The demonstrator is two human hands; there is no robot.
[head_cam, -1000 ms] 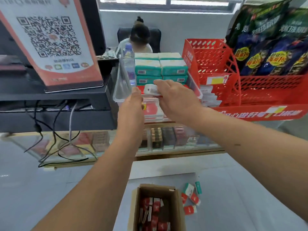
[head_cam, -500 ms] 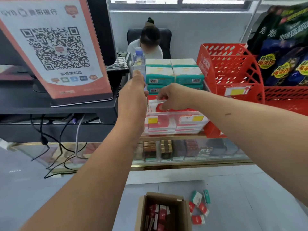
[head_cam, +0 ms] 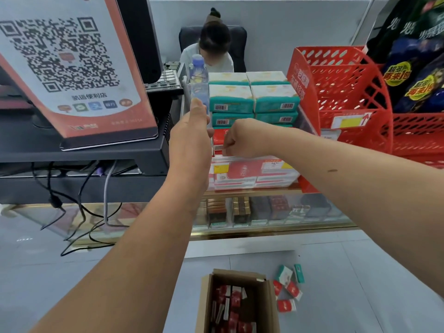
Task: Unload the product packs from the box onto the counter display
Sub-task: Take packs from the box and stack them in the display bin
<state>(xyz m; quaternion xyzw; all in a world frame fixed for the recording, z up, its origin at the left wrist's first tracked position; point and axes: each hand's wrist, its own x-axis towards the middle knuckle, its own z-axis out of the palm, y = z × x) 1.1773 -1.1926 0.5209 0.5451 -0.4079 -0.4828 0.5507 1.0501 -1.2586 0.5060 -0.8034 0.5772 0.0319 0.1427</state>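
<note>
The left hand (head_cam: 192,140) rests flat, fingers straight, against the clear tray (head_cam: 264,158) on the table (head_cam: 252,192). The right hand (head_cam: 242,138) curls among its red packs (head_cam: 217,140); I cannot tell if it grips one.

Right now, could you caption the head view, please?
Left hand and right hand at the counter display; cardboard box of red packs below.

Red-white packs (head_cam: 236,300) jumbled in open cardboard box (head_cam: 237,274).
</note>
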